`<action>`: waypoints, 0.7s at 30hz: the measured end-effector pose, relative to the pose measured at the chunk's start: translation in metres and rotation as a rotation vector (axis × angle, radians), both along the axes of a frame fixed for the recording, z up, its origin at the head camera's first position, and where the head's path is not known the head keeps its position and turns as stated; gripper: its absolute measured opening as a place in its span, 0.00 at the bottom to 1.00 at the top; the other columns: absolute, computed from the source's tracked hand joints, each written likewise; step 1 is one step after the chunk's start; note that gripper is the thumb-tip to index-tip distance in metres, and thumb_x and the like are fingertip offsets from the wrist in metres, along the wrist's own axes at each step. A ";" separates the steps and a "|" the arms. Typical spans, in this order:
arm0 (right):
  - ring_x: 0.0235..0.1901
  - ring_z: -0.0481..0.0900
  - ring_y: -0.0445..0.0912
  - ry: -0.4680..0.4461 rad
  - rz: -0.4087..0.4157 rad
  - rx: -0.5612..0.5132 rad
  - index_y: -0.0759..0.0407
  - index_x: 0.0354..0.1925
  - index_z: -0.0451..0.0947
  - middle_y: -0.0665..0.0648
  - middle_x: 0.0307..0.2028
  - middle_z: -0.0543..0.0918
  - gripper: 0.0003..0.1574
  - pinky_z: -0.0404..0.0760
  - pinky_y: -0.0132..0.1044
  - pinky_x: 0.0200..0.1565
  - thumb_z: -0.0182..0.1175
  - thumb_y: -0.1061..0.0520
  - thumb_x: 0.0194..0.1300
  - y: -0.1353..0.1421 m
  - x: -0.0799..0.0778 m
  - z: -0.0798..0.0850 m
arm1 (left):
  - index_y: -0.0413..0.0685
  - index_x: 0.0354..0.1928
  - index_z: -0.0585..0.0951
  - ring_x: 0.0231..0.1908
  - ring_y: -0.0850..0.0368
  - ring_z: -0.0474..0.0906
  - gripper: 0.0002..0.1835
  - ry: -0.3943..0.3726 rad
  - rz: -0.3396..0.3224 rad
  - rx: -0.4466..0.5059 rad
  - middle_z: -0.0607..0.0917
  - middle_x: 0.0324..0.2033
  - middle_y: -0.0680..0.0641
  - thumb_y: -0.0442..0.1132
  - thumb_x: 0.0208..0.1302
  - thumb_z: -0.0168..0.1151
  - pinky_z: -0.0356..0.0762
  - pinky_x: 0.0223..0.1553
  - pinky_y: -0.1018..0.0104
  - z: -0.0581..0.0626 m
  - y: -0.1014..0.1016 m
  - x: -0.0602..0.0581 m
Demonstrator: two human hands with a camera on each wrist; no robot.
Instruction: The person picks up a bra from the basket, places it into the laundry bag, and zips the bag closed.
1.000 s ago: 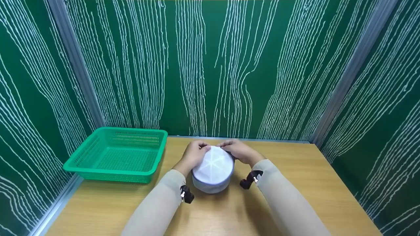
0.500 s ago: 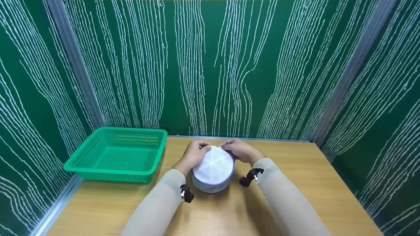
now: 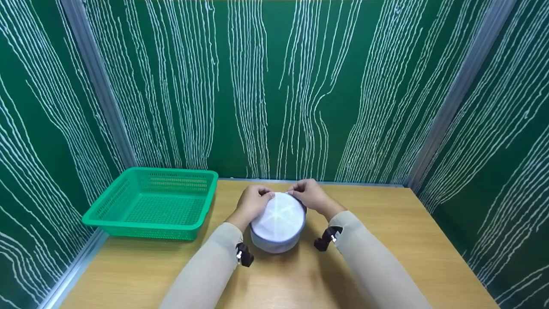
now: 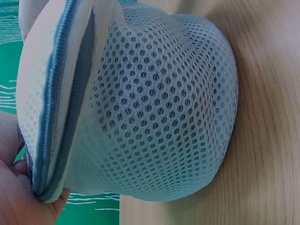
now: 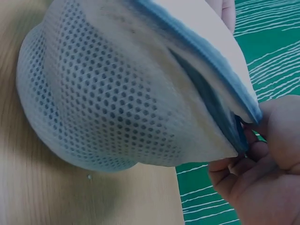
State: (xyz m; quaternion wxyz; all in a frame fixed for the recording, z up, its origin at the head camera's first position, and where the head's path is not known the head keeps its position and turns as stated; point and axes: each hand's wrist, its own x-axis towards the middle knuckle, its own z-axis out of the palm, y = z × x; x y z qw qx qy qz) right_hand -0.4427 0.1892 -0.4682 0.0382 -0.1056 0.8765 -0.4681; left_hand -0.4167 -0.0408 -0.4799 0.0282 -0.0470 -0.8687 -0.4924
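A white mesh laundry bag point(image 3: 279, 216), rounded like a drum, stands on the table with its pale lid facing up. A blue-grey zipper point(image 4: 51, 93) runs round the lid's edge. In the right wrist view part of the zipper point(image 5: 206, 93) gapes as a dark slit. My left hand point(image 3: 251, 202) grips the far left of the rim, thumb on the lid. At the far right of the rim, my right hand point(image 3: 315, 198) pinches the zipper edge, its fingers curled in the right wrist view. The zipper pull cannot be made out.
A green plastic basket point(image 3: 150, 231) stands at the table's back left. The wooden table point(image 3: 386, 240) ends at green walls point(image 3: 291, 94) with white wavy lines. Black wrist cameras point(image 3: 244, 255) hang from both sleeves.
My right hand has shifted slightly at the far rim, its knuckles a little higher. The left hand keeps its grip, and the bag stays nearly in place.
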 end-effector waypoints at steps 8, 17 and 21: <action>0.42 0.86 0.45 0.034 -0.036 0.025 0.58 0.47 0.92 0.58 0.44 0.91 0.07 0.87 0.32 0.41 0.67 0.61 0.83 0.000 0.001 -0.004 | 0.52 0.50 0.95 0.56 0.49 0.89 0.09 0.000 -0.006 0.008 0.95 0.50 0.48 0.45 0.83 0.70 0.87 0.64 0.48 -0.008 -0.002 -0.007; 0.42 0.84 0.45 0.045 -0.056 0.021 0.59 0.46 0.91 0.58 0.44 0.91 0.07 0.84 0.32 0.41 0.67 0.62 0.83 0.001 0.003 -0.003 | 0.53 0.52 0.94 0.57 0.50 0.88 0.10 -0.052 0.015 0.071 0.93 0.53 0.48 0.48 0.84 0.69 0.87 0.65 0.51 -0.034 -0.011 -0.031; 0.44 0.83 0.46 0.042 -0.062 0.018 0.58 0.45 0.91 0.57 0.44 0.90 0.07 0.83 0.33 0.43 0.67 0.62 0.83 0.003 0.003 -0.004 | 0.48 0.55 0.93 0.58 0.47 0.87 0.11 -0.065 0.083 0.041 0.92 0.55 0.44 0.43 0.86 0.65 0.86 0.66 0.47 -0.013 -0.008 -0.005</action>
